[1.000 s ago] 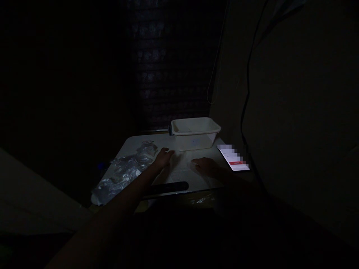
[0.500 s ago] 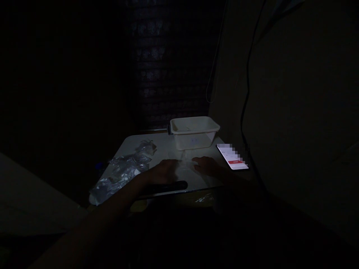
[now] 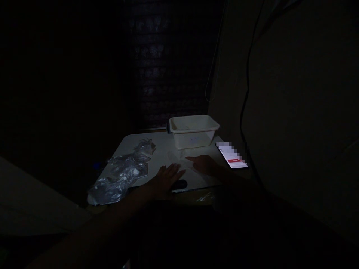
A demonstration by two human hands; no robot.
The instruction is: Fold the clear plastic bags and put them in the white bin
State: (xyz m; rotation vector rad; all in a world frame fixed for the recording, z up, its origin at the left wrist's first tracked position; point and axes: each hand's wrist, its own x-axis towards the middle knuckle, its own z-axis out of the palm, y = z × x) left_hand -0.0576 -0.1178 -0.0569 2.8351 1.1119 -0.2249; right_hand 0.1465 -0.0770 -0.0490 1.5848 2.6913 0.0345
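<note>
A thin clear plastic sheet or bag point(image 3: 183, 163) lies on a pale board point(image 3: 162, 139); its outline is hard to make out in the dark. My left hand point(image 3: 167, 178) is open at the sheet's near left side, palm down and fingers spread, just above a dark slot or handle point(image 3: 181, 184) at the board's near edge. From the right, my right hand point(image 3: 204, 165) reaches over the sheet with its index finger stretched out and touching it; the lower fingers are in shadow. Neither hand visibly grasps anything.
Crumpled clear plastic bags point(image 3: 123, 173) cover the board's left side. A white rectangular tub point(image 3: 193, 139) stands at the back. To the right lies a lit phone point(image 3: 234, 158), near a dark cable point(image 3: 248, 78) hanging along the wall. The surroundings are very dark.
My left hand has drawn back toward the near edge, and its fingers have spread. My right hand has shifted slightly left over the plastic, index finger extended.
</note>
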